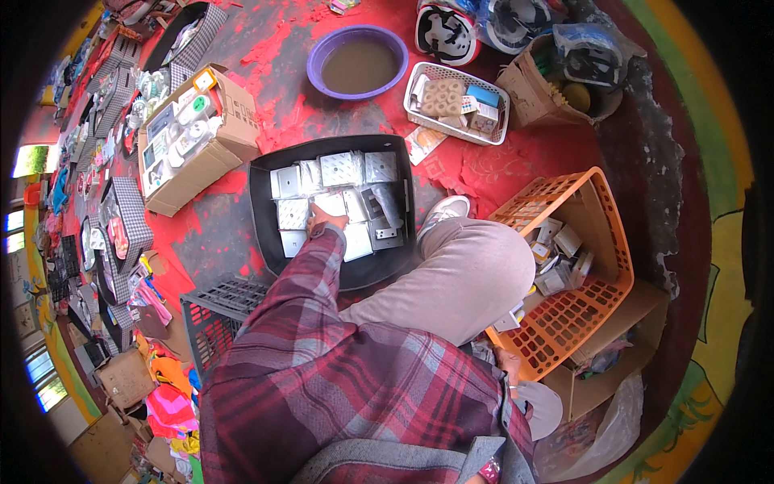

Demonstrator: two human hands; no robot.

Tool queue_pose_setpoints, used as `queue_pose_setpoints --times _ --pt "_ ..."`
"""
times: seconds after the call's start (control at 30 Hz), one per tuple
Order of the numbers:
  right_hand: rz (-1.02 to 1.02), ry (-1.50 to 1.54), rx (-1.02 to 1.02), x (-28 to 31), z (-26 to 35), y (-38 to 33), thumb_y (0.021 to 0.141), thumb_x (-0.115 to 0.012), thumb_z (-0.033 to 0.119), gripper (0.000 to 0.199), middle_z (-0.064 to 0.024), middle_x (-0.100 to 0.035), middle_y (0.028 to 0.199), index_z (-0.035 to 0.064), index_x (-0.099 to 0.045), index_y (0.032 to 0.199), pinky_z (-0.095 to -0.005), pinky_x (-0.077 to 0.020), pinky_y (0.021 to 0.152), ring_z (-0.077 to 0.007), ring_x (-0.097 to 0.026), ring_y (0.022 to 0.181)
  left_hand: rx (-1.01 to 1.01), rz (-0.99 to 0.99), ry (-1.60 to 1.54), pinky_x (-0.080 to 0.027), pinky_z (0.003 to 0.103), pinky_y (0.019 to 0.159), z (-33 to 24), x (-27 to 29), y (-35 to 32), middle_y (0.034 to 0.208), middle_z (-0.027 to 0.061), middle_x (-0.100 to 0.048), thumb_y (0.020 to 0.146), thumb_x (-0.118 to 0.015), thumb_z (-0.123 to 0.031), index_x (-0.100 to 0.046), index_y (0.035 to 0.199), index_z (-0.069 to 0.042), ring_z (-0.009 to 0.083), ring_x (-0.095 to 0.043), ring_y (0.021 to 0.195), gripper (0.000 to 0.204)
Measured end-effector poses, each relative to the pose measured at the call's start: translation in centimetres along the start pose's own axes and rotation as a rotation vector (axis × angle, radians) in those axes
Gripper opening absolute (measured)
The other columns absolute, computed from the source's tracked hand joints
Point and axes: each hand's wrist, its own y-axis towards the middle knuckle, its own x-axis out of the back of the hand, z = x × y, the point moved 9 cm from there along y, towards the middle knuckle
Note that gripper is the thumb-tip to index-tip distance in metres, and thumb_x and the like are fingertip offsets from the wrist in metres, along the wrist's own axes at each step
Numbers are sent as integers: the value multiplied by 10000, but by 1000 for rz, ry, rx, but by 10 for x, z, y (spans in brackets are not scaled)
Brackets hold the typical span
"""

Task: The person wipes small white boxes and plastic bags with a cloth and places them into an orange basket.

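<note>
The left hand (327, 219) is inside the black bin (260, 202), directly ahead of the person. Its fingers are bent and partly spread over a white box (329, 202) in the middle of the layout; whether they grip it or only rest on it cannot be told from here. The right hand (508, 363) is at the near left edge of the orange basket (568, 319), right of the knee. Its fingers are mostly hidden, so neither its opening nor its hold can be confirmed; its position suggests steadying the rim.

Bin: the flat white boxes, some in clear wrap, lie side by side in rough rows, an arrangement that probably saves space and keeps each top face accessible. The person's shoe (445, 211) stands just beside the right wall, which places the bin within easy arm's reach.

Basket: it is tilted, its open side toward the knee, above a cardboard carton (637, 335). The tilt presumably gathers the loose small boxes (556, 278) low and within reach.

Surroundings: a purple basin (315, 68) of murky liquid stands beyond the bin, with a white perforated basket (459, 131) to its right. Both sit well apart from the hands, apparently leaving the working area accessible. A grey crate (201, 327) stands near left, beside the sleeve.
</note>
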Motion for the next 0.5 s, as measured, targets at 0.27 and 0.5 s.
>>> queue_pose_setpoints --times 0.27,0.5 --pt "19 -65 75 1 4 7 787 -655 133 384 87 -397 522 80 -443 472 -229 -249 417 -30 -325 469 -511 -131 -134 -350 422 981 -102 27 -36 1193 246 -461 589 -724 -332 -320 1314 -32 381 -418 1149 883" --pt "-25 -85 41 -2 10 0 788 -654 127 383 93 -401 522 85 -442 471 -226 -253 417 -24 -329 470 -513 -138 -8 -387 430 942 -168 -13 -5 1176 259 -454 604 -739 -352 -357 1295 -72 393 -455 1104 838"
